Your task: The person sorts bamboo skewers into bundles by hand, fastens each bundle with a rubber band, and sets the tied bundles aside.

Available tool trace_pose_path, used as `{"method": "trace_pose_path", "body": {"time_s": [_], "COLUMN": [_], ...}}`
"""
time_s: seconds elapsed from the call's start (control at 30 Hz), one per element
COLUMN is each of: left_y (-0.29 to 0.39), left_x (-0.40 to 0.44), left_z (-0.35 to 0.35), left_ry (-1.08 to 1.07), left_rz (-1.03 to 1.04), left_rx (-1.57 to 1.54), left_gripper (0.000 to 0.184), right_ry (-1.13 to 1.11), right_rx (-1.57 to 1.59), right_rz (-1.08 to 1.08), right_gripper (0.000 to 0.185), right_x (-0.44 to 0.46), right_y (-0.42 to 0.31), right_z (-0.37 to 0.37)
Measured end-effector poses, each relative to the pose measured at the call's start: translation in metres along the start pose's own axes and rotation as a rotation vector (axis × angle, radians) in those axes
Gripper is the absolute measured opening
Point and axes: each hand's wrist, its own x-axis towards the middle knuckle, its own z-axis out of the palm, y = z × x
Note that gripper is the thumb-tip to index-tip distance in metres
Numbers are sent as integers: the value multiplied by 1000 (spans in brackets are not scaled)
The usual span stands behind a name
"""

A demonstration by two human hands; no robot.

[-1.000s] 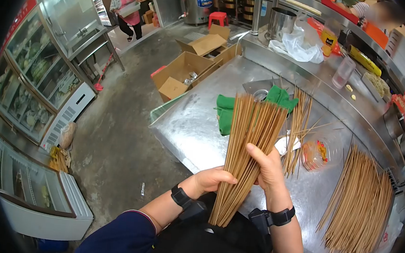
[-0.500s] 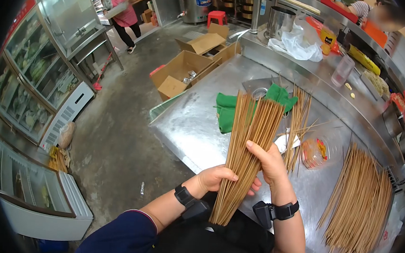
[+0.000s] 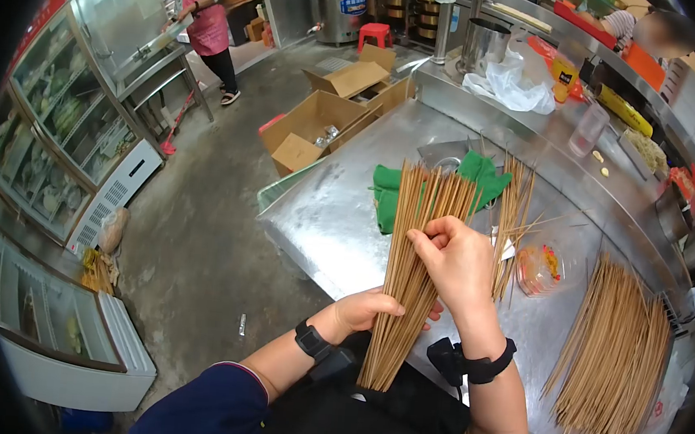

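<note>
A thick bundle of bamboo skewers (image 3: 411,259) stands tilted in front of me, its upper ends fanned out. My left hand (image 3: 366,310) wraps round the lower part, thumb across the front. Higher up on the right side, my right hand (image 3: 460,265) has its fingers curled, with thumb and forefinger pinching at some of the skewers. Behind the bundle a green cloth (image 3: 481,175) lies on the steel table (image 3: 324,207). A smaller bunch of skewers (image 3: 512,222) and a clear plastic container (image 3: 535,272) with red and yellow bits are to the right. A large skewer pile (image 3: 610,360) covers the table's right side.
Open cardboard boxes (image 3: 314,129) stand on the floor beyond the table. A steel pot (image 3: 483,44), a white plastic bag (image 3: 515,83) and a clear cup (image 3: 589,130) are on the raised ledge. A person in a pink apron (image 3: 209,28) stands near a glass-door fridge (image 3: 62,113).
My right hand has shifted from gripping the bundle's side to curled fingers pinching higher on its front. The left hand keeps its hold. The person in the apron has turned and stepped slightly.
</note>
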Motion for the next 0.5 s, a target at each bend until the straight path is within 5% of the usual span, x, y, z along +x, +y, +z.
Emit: {"method": "trace_pose_path", "body": {"time_s": [0.37,0.5], "left_y": [-3,-6], "left_x": [-3,-1], "left_z": [-14,-20], "left_ry": [26,-8], "left_rz": [13,45], "left_rx": [-181,-201], "left_gripper": [65,68], "right_ry": [-191,10], "right_rx": [560,595], "right_rz": [256,22], "right_gripper": [18,14], "right_x": [11,21], "right_y": [22,33], "right_z": [3,-12]}}
